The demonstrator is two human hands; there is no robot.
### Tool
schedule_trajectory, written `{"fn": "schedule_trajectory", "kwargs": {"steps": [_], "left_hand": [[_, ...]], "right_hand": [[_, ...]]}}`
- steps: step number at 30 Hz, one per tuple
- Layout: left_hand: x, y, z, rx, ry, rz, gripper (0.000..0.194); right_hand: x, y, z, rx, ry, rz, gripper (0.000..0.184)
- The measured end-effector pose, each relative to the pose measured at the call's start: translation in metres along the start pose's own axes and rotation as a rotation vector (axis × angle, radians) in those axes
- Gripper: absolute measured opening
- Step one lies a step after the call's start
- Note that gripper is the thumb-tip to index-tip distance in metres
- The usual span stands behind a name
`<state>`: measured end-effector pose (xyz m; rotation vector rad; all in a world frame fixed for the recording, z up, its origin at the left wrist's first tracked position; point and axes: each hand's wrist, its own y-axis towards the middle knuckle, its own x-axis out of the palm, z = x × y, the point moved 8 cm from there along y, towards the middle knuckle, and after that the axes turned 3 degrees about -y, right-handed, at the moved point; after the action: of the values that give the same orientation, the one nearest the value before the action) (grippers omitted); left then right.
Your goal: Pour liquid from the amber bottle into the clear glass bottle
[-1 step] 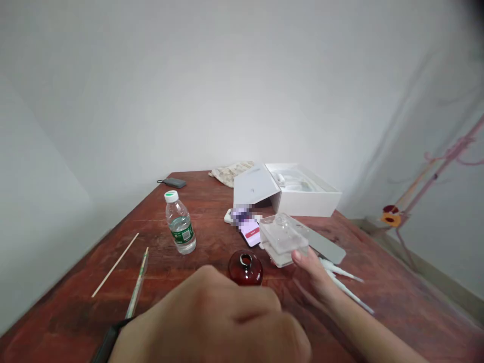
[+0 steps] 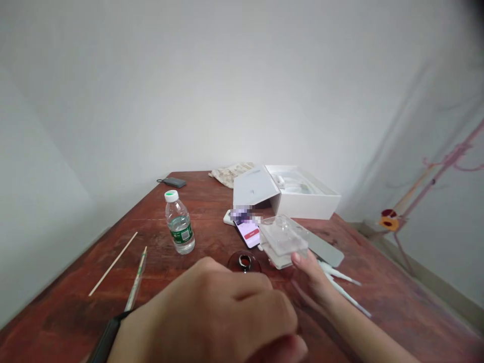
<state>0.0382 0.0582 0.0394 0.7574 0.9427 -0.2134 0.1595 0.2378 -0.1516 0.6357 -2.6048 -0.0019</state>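
My left hand [image 2: 219,317] fills the foreground with its back toward me and its fingers curled under; what they hold, if anything, is hidden. A dark strap is on its wrist. Just beyond its knuckles a dark red round bottle [image 2: 244,261] stands open-necked, its lower part covered by the hand. My right hand [image 2: 313,280] reaches forward from the right and grips a clear square glass bottle [image 2: 282,239], thumb against its near corner, on the red-brown wooden table [image 2: 212,201].
A small water bottle [image 2: 179,224] stands at the left, with two thin sticks [image 2: 113,263] further left. A phone [image 2: 249,232], an open white box [image 2: 302,199], a grey flat strip [image 2: 325,248] and white pipettes [image 2: 340,282] lie around the glass bottle. A cloth [image 2: 230,173] lies at the back.
My left hand has moved slightly forward and up, covering more of the red bottle. The right hand and the glass bottle have barely shifted.
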Motion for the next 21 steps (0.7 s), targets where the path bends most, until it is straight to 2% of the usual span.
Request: {"fn": "schedule_trajectory", "kwargs": {"steps": [1, 4, 6, 9, 13, 15, 18, 21], "left_hand": [[-0.003, 0.004, -0.007, 0.016, 0.015, 0.040, 0.030], [-0.013, 0.011, -0.026, 0.020, -0.004, 0.136, 0.028], [-0.018, 0.011, -0.043, -0.033, -0.055, 0.190, 0.026], [-0.017, 0.002, -0.073, -0.091, -0.073, 0.278, 0.031], [0.008, -0.026, -0.116, -0.191, -0.084, 0.366, 0.032], [0.023, -0.042, -0.130, -0.204, -0.103, 0.426, 0.032], [0.045, -0.058, -0.139, -0.154, -0.108, 0.466, 0.036], [0.063, -0.062, -0.144, -0.125, -0.159, 0.419, 0.052]], "right_hand": [[-0.003, 0.000, 0.000, -0.008, 0.004, 0.013, 0.058], [-0.004, 0.002, -0.001, -0.015, -0.052, -0.076, 0.042], [-0.006, 0.003, -0.003, -0.045, -0.079, -0.120, 0.039], [-0.011, 0.005, -0.004, -0.057, -0.067, -0.107, 0.039], [-0.016, 0.003, 0.001, -0.024, -0.050, -0.074, 0.038], [-0.022, 0.002, 0.003, -0.020, -0.061, -0.031, 0.040], [-0.028, 0.002, 0.006, 0.003, -0.085, -0.009, 0.048], [-0.025, 0.001, 0.007, 0.010, -0.094, -0.011, 0.047]]}}
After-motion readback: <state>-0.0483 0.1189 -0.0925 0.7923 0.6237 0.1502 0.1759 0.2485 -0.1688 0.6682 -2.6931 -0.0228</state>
